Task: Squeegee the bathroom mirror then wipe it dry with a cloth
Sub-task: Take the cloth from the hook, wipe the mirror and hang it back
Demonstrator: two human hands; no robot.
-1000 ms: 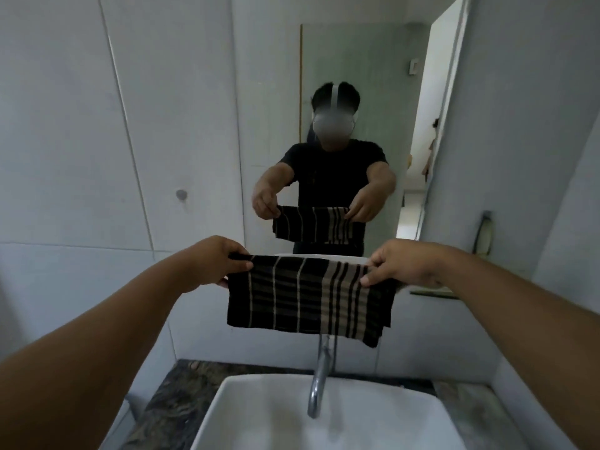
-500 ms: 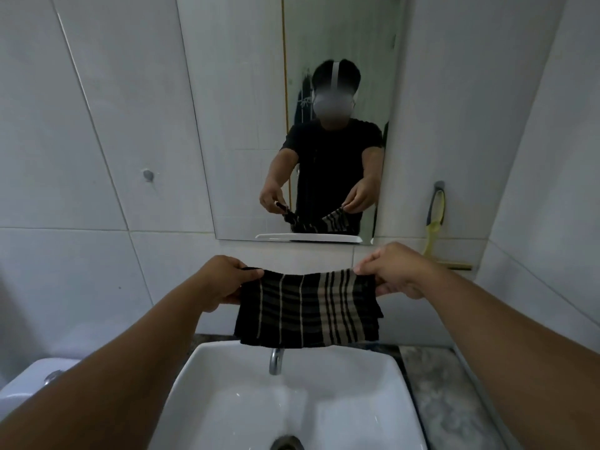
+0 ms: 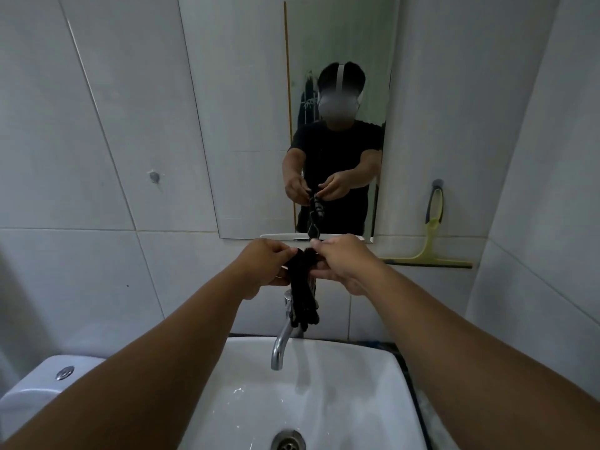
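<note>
White tiled walls frame the mirror (image 3: 337, 118) above the sink (image 3: 311, 394), where the left hand (image 3: 263, 267) and right hand (image 3: 341, 259) pinch the bunched cloth (image 3: 303, 297) over the tap (image 3: 283, 336); folding it flat would probably wipe best.

Left arm: bare, reaching forward and up from the lower left of the view, forearm nearly straight.
Left hand (image 3: 266, 267): back of the hand toward the camera, fingers curled inward, pinching the top of the cloth (image 3: 303, 297).
Right arm: bare, reaching in from the lower right, forearm angled toward the centre.
Right hand (image 3: 344, 261): back of the hand up, thumb and fingers closed on the same bunched top of the cloth.
Hands together: close, almost touching, level with each other, held out in front of the body.
</note>
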